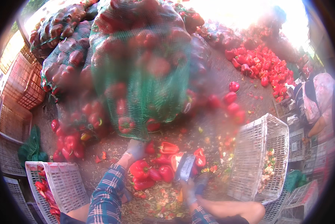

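Working low over the floor (249, 93), I have on my left a white crate (68, 183) with red peppers (48, 196) in it, and beyond it a loose heap of whole peppers (72, 147). My gloved left fingers (137, 146) are at the foot of a big green mesh sack (148, 86) full of peppers, just beside the small pile on the floor; they are too blurred for me to tell whether they grasp anything. That pile, which I take as the work in hand, lies between my hands: whole red peppers (140, 170) nearer the left, cut pieces (169, 148) toward the right. My right fingers (189, 186) are wrapped round the base of a broad-bladed knife (186, 168), its blade pointing up among the pieces. I judge the step to be cutting, with one pepper due to be picked out; the next move calls for a sure left grip, well away from that edge. Further right stand a second white crate (246, 164) with pale scraps (268, 166) inside and, past it, a co-worker (322, 97).
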{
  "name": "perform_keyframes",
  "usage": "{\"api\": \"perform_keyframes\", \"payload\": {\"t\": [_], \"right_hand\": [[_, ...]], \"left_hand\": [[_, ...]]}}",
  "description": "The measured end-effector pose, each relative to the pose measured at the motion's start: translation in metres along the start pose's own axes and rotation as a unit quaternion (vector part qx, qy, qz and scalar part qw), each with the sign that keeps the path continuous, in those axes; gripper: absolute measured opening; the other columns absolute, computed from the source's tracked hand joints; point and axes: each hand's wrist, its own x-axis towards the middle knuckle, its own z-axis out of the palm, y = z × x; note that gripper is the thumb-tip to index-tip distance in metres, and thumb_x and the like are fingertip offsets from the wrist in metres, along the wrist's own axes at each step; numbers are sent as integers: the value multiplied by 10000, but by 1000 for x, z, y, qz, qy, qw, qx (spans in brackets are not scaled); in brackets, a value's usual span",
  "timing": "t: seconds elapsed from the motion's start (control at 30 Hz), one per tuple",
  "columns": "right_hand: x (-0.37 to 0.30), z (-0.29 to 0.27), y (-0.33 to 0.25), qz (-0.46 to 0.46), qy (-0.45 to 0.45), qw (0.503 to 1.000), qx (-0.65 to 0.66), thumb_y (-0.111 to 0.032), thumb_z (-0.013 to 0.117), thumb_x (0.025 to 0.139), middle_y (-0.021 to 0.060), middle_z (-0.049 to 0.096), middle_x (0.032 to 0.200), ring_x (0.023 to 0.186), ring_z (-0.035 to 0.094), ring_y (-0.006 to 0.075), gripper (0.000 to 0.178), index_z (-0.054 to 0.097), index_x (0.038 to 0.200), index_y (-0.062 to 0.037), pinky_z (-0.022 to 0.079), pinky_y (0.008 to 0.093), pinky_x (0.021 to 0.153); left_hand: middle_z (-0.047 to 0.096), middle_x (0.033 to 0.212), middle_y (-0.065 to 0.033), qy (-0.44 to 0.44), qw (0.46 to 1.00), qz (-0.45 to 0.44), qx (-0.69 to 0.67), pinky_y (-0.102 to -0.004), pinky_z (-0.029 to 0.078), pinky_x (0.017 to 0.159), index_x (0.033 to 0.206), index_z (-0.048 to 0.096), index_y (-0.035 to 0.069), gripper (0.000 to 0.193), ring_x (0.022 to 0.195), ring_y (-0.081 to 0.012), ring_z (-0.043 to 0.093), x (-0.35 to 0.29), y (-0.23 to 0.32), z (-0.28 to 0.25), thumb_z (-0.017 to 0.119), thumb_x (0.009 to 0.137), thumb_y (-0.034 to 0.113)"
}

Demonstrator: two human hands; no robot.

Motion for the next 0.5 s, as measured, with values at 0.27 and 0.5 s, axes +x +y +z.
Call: {"api": "perform_keyframes", "payload": {"t": [0.27, 0.5], "right_hand": [[-10, 5, 14, -164, 54, 969, -179, -223, 615, 922, 171, 656, 750, 650, 657, 284, 239, 615, 1039, -15, 524, 394, 590], [-84, 14, -73, -428, 58, 839, -332, -224, 591, 940, 176, 661, 737, 657, 654, 372, 230, 648, 1080, -52, 513, 474, 608]], "left_hand": [[699, 1120, -133, 17, 837, -240, -492, -377, 562, 805, 1296, 564, 48, 725, 989, -272, 687, -36, 6, 40, 664, 849, 610], [689, 964, -62, 29, 449, -273, -850, -325, 512, 555, 1218, 611, 114, 584, 762, -200, 665, -72, 88, 12, 533, 943, 623]]}}
